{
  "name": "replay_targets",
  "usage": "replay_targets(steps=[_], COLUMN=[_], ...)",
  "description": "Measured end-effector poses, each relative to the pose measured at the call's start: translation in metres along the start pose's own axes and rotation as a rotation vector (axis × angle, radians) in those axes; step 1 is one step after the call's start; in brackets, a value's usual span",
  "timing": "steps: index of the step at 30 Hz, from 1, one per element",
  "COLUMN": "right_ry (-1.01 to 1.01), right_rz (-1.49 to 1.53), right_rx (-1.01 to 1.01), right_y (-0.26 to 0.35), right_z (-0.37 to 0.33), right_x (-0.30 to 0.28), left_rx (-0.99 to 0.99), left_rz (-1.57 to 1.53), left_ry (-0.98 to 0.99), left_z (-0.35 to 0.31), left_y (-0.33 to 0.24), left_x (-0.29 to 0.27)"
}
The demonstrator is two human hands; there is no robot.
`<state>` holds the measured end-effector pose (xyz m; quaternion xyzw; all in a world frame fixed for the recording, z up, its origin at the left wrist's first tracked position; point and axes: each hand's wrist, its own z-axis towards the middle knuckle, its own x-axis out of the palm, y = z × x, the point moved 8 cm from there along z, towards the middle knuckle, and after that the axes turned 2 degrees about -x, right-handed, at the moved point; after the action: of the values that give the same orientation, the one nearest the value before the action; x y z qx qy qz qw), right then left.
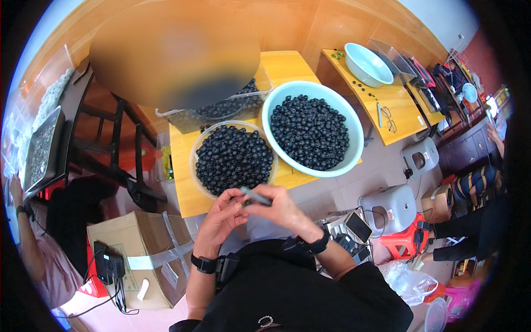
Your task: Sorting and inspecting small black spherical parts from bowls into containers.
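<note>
In front of my chest, at the table's near edge, my two hands meet. My right hand (pixel 279 210) is closed round a slim grey pen-like tool (pixel 256 196), which points up and left. The fingers of my left hand (pixel 222 214) are pinched together by the tool's lower side; what they hold, if anything, is too small to make out. Just beyond my hands stands a clear round tub (pixel 194 180) heaped with black round beads (pixel 235 157), some showing a hole. To its right a large light-blue basin (pixel 354 157) holds many more black beads (pixel 308 133).
Behind the tub, a clear rectangular bin (pixel 180 119) of black beads is partly covered by a blurred patch. A cardboard box (pixel 119 243) stands at lower left, near another person's arm (pixel 30 243). A second table (pixel 398 105) at right carries a blue basin (pixel 368 69) and glasses (pixel 389 119).
</note>
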<state>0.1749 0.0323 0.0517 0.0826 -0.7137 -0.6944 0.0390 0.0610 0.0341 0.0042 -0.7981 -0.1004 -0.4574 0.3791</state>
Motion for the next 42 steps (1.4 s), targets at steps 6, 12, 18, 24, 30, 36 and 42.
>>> replay_targets(steps=[6, 12, 18, 24, 30, 36, 42], right_ry=[-0.63, -0.743, -0.804, -0.811, -0.814, -0.823, -0.82], right_rz=[-0.43, -0.534, -0.707, -0.671, -0.646, -0.679, -0.722], right_rx=[-0.25, -0.265, -0.199, -0.28, -0.235, -0.189, -0.222], right_y=[0.046, 0.034, 0.028, 0.021, 0.02, 0.02, 0.023], right_z=[0.019, -0.003, -0.021, -0.023, -0.019, -0.022, -0.022], right_x=[-0.133, -0.162, -0.149, -0.152, -0.144, -0.151, -0.15], left_rx=[0.143, 0.305, 0.419, 0.62, 0.677, 0.703, 0.511], left_rz=[0.147, 0.395, 0.893, 1.444, 1.651, 1.651, 0.903], left_ry=[-0.154, -0.387, -0.45, -0.437, -0.468, -0.403, -0.298], left_z=[-0.008, -0.015, 0.013, 0.053, 0.057, 0.06, 0.053], left_y=[-0.024, -0.055, -0.079, -0.077, -0.069, -0.066, -0.066], left_x=[-0.025, -0.057, -0.055, 0.001, 0.007, 0.022, -0.004])
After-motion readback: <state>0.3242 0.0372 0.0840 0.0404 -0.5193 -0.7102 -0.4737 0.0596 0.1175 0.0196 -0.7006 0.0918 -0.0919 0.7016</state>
